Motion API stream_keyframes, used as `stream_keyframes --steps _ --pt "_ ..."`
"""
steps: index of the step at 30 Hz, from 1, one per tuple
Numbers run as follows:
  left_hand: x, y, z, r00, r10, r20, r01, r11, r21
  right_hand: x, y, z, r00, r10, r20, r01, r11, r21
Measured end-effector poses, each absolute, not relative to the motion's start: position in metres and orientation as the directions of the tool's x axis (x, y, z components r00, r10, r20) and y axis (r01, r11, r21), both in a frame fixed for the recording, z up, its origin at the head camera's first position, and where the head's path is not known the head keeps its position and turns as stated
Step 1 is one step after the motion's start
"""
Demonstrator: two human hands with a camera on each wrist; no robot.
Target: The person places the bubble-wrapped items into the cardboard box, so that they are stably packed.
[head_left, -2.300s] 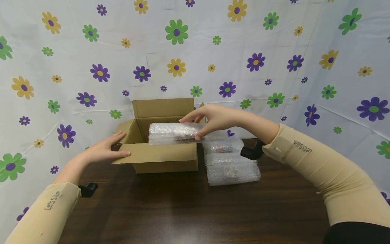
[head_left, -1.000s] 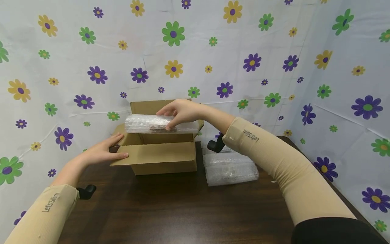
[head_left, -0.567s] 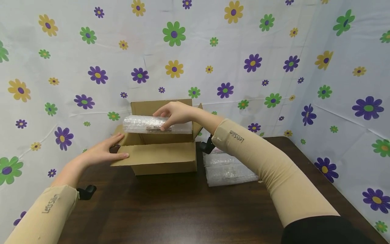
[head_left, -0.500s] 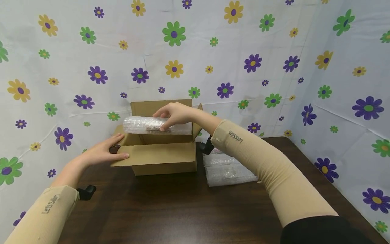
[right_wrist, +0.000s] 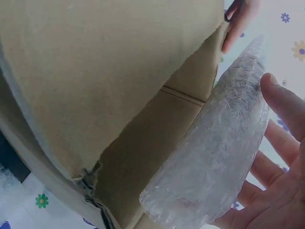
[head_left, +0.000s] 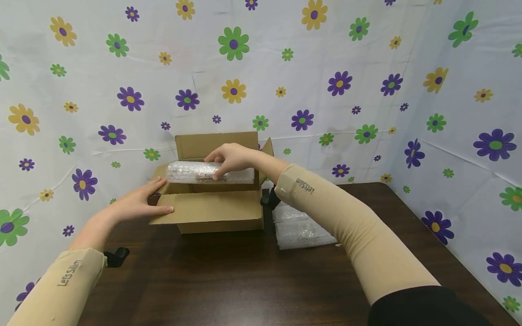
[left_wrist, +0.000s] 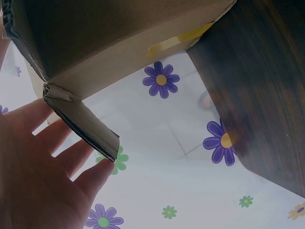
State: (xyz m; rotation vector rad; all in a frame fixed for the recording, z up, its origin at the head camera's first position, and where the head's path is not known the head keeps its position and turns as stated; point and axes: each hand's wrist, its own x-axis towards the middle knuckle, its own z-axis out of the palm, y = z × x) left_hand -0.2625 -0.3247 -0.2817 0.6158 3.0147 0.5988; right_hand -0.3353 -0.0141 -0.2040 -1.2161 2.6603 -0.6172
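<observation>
My right hand (head_left: pixel 236 159) grips a bubble-wrapped bundle (head_left: pixel 183 172) from above, thumb on its near side. A brownish patch shows through the clear wrap. The bundle lies level within the opening of a cardboard box (head_left: pixel 222 226), its ends near the side flaps. In the right wrist view the bundle (right_wrist: pixel 209 143) slants along the cardboard, thumb and fingers along one side. My left hand (head_left: pixel 136 201) rests on the box's left corner, thumb on the front flap (head_left: pixel 212 206), fingers on the left flap. In the left wrist view its straight fingers touch a flap (left_wrist: pixel 88 121).
Several more bubble-wrapped bundles (head_left: pixel 303 233) lie side by side right of the box, partly hidden by my right forearm. Everything stands on a dark wooden table (head_left: pixel 244 280). A flower-print cloth (head_left: pixel 277 68) hangs close behind the box. The back flap (head_left: pixel 216 144) stands up.
My right hand has carried the bundle left from the box's right side to over its opening, then lowered it slightly. My left hand has stayed on the flaps.
</observation>
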Motion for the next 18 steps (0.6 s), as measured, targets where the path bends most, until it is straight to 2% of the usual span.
stream_keyframes --steps 18 --pt "-0.263 -0.325 -0.283 -0.922 0.381 0.077 0.382 0.854 0.354 -0.338 -0.023 -0.224 -0.709 -0.705 -0.002 -0.638 0.642 -0.426"
